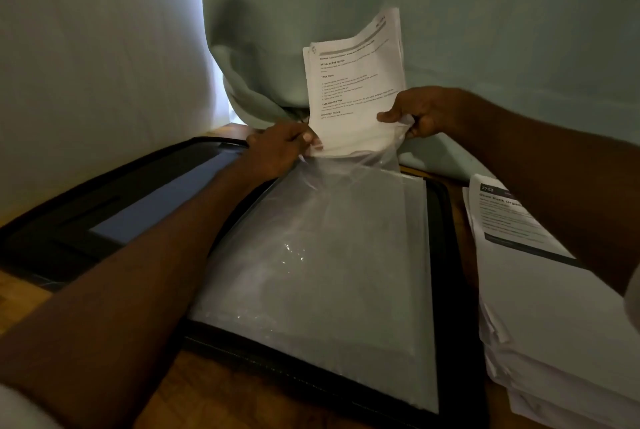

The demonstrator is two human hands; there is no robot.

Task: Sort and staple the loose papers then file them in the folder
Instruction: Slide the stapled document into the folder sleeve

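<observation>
- Two hands are at work over an open black folder (446, 255) lying flat on a wooden table (214, 394).
- Left hand (277, 148): fingers curled, pinching the near-left corner of the sleeve mouth together with the lower left edge of the papers.
- Right hand (419, 113): thumb and fingers clamped on the lower right edge of the papers and on the raised lip of the sleeve.
- Papers (353, 82): a stapled or stacked set of printed sheets, held upright and tilted slightly, its lower end inside the mouth of the clear plastic sleeve (311, 255); most of the set stands above the opening. Whether a staple is present cannot be told.
- Clear plastic sleeve: lies on the right-hand half of the folder, its far end lifted by both hands towards the far edge of the table.
- Folder, left half: dark inner cover with a bluish panel (162, 200), partly crossed by the left forearm.
- Paper pile (547, 307): further printed sheets stacked along the right edge of the table, just beside the folder, partly under the right forearm.
- Pale green curtain (485, 13) hangs behind the far edge of the table, with bright light along its left border.
</observation>
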